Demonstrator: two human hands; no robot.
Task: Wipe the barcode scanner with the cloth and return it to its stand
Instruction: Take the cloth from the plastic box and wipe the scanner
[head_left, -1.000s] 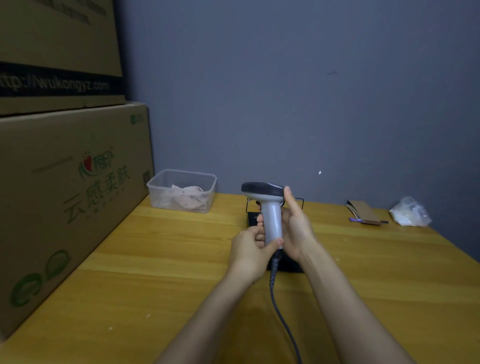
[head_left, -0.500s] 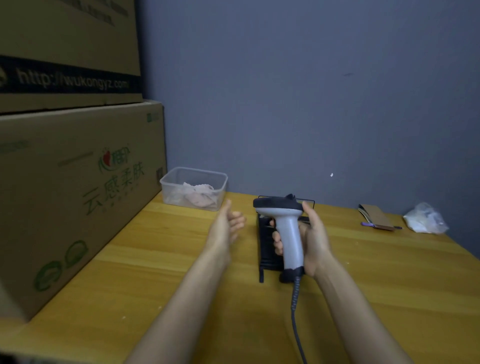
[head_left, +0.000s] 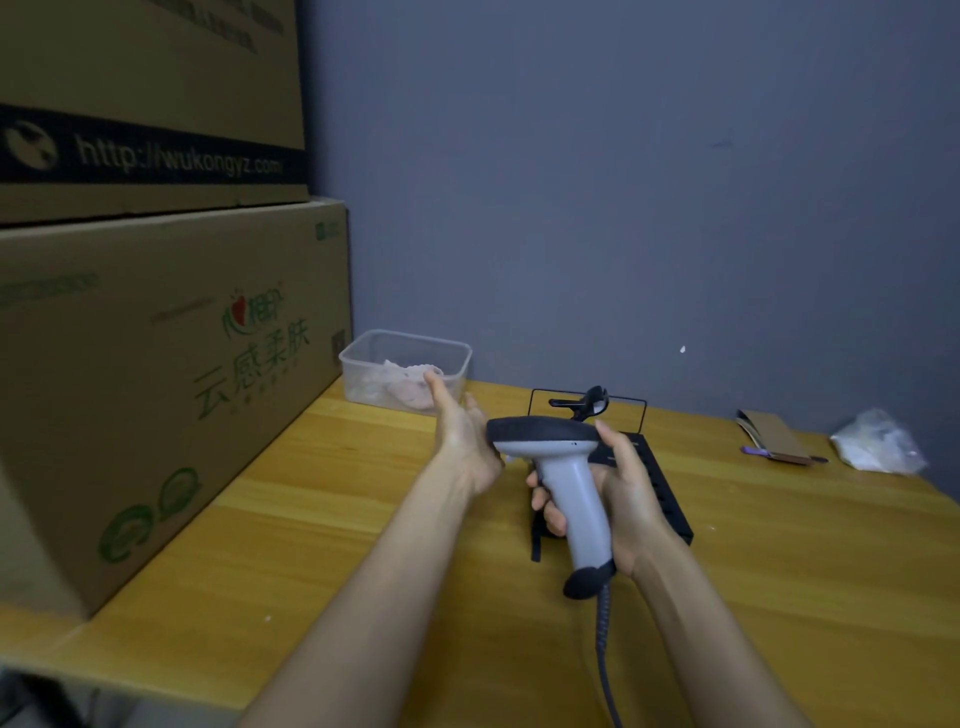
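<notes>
The right hand (head_left: 618, 493) grips the grey barcode scanner (head_left: 563, 478) by its handle, above the black stand (head_left: 660, 483). Left of the stand, the empty left hand (head_left: 462, 441) spreads open near the cloth (head_left: 402, 387) in its clear tub (head_left: 405, 345).

I see my right hand (head_left: 621, 488) gripping a smooth grey plastic scanner (head_left: 563, 467); beneath it, glossy yellow wood table (head_left: 332, 519); beyond my left hand (head_left: 462, 441), a clear plastic tub (head_left: 400, 343) of soft cloth (head_left: 402, 387).
</notes>
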